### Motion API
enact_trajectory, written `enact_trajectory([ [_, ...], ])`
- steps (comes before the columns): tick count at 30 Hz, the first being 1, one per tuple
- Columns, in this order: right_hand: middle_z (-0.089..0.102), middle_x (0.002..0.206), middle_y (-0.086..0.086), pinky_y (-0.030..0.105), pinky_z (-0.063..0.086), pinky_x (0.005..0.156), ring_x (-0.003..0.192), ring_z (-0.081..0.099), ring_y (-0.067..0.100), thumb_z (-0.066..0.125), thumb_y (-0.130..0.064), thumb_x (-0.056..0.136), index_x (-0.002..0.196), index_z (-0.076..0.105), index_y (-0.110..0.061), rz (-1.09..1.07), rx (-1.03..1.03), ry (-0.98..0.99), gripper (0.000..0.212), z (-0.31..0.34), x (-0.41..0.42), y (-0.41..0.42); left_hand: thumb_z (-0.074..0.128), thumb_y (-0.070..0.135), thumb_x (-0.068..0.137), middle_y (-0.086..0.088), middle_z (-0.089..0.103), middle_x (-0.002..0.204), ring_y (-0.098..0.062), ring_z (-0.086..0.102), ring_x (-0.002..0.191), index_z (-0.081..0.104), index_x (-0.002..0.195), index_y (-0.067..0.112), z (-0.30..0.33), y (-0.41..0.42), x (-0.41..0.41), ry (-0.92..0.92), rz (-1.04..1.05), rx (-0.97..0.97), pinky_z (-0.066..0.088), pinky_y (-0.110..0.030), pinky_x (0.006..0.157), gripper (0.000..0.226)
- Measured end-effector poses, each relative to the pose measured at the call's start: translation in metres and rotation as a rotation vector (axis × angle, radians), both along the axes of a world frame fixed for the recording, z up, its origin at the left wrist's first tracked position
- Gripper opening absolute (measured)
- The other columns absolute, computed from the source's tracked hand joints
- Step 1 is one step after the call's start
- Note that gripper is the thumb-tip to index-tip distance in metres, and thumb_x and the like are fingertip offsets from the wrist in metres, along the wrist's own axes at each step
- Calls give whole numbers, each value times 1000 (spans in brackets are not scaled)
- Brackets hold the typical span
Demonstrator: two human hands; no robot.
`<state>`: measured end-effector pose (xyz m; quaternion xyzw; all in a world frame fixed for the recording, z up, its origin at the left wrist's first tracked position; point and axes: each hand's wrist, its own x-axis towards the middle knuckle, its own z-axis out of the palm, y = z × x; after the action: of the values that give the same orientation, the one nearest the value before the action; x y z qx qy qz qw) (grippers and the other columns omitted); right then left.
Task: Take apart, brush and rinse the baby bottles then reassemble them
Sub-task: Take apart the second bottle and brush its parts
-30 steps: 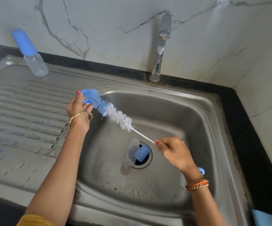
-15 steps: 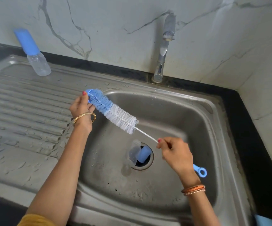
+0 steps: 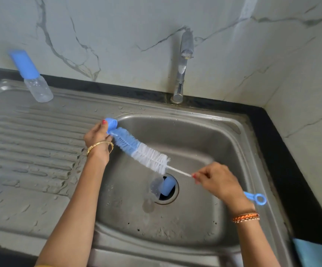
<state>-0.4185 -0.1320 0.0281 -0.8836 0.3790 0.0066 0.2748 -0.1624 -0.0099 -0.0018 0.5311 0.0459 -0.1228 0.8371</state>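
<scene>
My left hand (image 3: 97, 139) holds a small blue bottle ring (image 3: 111, 124) at the sink's left rim. My right hand (image 3: 217, 181) grips the wire stem of a blue-and-white bottle brush (image 3: 141, 152); its blue loop handle (image 3: 256, 198) sticks out past my wrist. The brush's blue tip lies just outside the ring's opening. A clear baby bottle with a blue part (image 3: 163, 186) lies in the basin over the drain. Another bottle with a tall blue cap (image 3: 32, 78) stands at the back left of the drainboard.
The steel sink basin (image 3: 204, 143) sits right of a ribbed, wet drainboard (image 3: 31, 143). A tap (image 3: 183, 64) rises behind the basin with no water running. Marble walls close the back and right. A blue cloth corner (image 3: 316, 253) shows at the bottom right.
My right hand has drawn the brush back down and right, so the bristles have slid out of the blue ring. My left hand stays at the rim with the ring.
</scene>
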Motion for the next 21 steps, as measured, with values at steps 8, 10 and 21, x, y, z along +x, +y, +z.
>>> enact_trajectory([
  [8,42,40,0,17,17,44,33,37,19,56,-24,86,57,63,-16,-93,-1011,-507,31,-25,-11,-6,58,12,91,5,64,68,-3,64,58,60,78,11,8,-7,-18,-42,-42,37,55,-17,60,13],
  [10,43,42,0,18,21,41,34,38,19,56,-26,89,59,65,-14,-125,-1048,-567,34,-31,-12,-7,59,16,91,-2,59,79,-9,64,68,59,80,11,9,-6,-16,14,-45,10,55,-18,57,12],
  [21,47,51,-3,25,34,52,51,43,13,57,-23,86,69,66,-29,-441,-87,-808,20,-25,-17,-9,56,23,92,-6,54,104,-18,54,98,55,99,14,8,-5,-16,156,-44,-104,52,-18,66,11],
])
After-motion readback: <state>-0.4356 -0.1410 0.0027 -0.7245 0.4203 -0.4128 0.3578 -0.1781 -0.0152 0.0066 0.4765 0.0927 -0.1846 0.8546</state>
